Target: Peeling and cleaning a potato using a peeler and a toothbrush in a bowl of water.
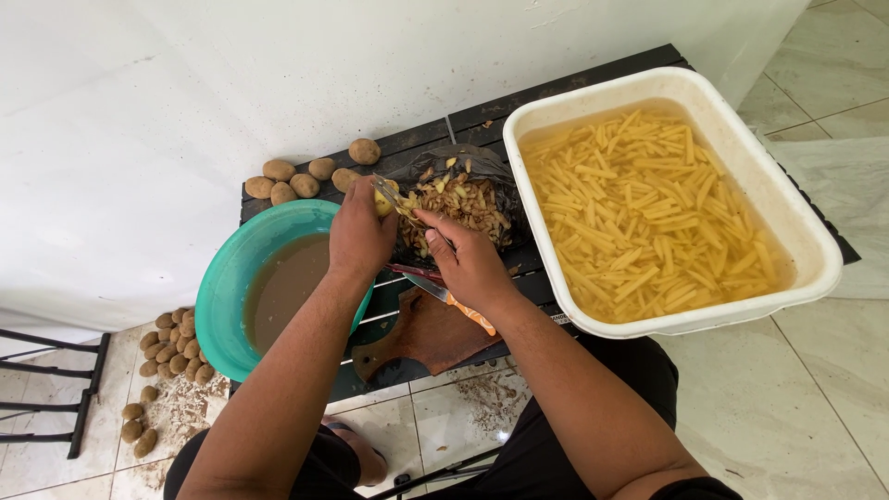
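My left hand [359, 231] grips a partly peeled potato [383, 198] above a black bag of peels [463, 199]. My right hand [472, 264] holds a peeler [400, 204] with its blade against the potato. A knife with an orange handle [458, 307] lies on a brown wooden cutting board [431, 333] just under my right wrist.
A teal bowl of murky brown water [231, 278] sits at the left. A white tub [815, 241] holds cut potato sticks in water. Unpeeled potatoes [306, 176] lie on the dark slatted table [482, 116]; more potatoes [171, 347] lie on the tiled floor.
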